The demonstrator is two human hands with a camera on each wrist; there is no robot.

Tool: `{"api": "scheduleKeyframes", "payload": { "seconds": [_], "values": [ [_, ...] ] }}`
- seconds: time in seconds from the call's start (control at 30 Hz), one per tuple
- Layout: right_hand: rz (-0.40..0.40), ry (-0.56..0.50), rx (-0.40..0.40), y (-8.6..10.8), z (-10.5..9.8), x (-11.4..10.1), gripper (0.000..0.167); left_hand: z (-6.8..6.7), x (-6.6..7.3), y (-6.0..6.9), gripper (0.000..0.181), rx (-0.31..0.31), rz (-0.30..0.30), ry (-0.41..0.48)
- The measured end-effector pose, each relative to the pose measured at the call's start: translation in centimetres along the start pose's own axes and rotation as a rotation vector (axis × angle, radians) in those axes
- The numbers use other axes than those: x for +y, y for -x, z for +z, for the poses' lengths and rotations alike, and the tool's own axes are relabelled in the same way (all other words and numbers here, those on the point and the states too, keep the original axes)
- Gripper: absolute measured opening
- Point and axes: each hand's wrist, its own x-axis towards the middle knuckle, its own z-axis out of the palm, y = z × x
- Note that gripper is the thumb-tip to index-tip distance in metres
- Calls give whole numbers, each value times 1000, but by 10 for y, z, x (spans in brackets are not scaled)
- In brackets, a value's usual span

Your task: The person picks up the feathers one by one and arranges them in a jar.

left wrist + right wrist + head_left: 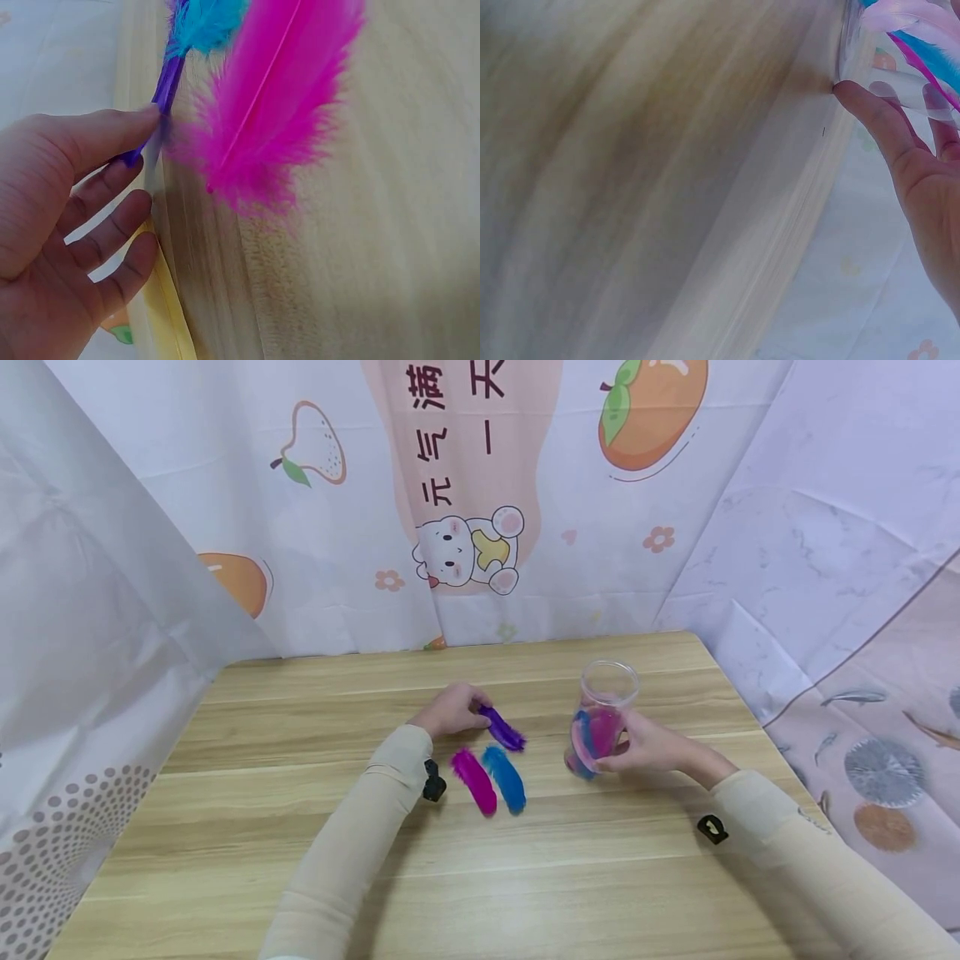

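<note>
My left hand (455, 709) pinches one end of a purple feather (503, 730) between thumb and forefinger, just at the tabletop. A magenta feather (476, 782) and a blue feather (506, 779) lie side by side on the wood nearer to me. With my right hand (651, 743) I grip a clear plastic cup (609, 682), which leans slightly. Inside the cup show pink, blue and magenta feathers. The right wrist view catches only part of the cup, with a pale pink feather (911, 19) inside and fingers round its side.
The wooden table (247, 827) ends at a patterned curtain (322, 568) behind, and more cloth hangs at both sides. Black clips (433, 781) are worn at the wrists. Between the loose feathers and the cup runs a strip of tabletop.
</note>
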Motion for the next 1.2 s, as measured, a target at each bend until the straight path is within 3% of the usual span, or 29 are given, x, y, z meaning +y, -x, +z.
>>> {"api": "scheduleKeyframes", "payload": {
  "seconds": [0.2,0.53,0.87,1.1,1.2],
  "values": [
    [10,-5,0,0,0,0,88,0,-1,1,26,62,1,54],
    [11,11,-2,0,0,1,89,-1,0,0,19,219,20,261],
    [3,1,-9,-1,0,3,87,-2,7,1,21,268,25,489],
    [5,3,-6,-1,0,2,85,-7,20,0,30,264,0,767],
    [4,4,-3,-1,0,2,86,-10,25,0,28,265,-10,836]
  ]
}}
